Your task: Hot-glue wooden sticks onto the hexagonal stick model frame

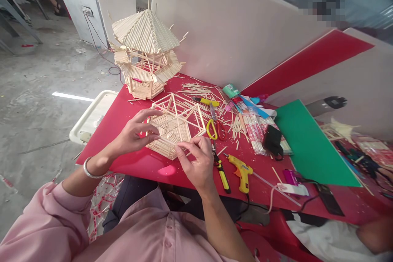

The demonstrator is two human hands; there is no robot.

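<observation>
A thin wooden stick (167, 141) spans the gap between my two hands, above the near side of a hexagonal stick frame (175, 156). My left hand (137, 130) pinches one end of the stick between thumb and fingers. At the other end, my right hand (198, 159) closes on it with thumb and forefinger. The frame has a floor of sticks laid in rings and open upright bars at its far side. Behind it, at the table's far left, stands a tiered stick pavilion (147, 35) with a pointed roof.
Loose sticks (198, 90), a yellow cutter (207, 101), yellow-and-red scissors (212, 125), pliers (223, 174) and a yellow glue gun (241, 170) lie on the red table (123, 143). Packed sticks (254, 129) and a green board (313, 147) are further right. Another person's sleeve shows lower right.
</observation>
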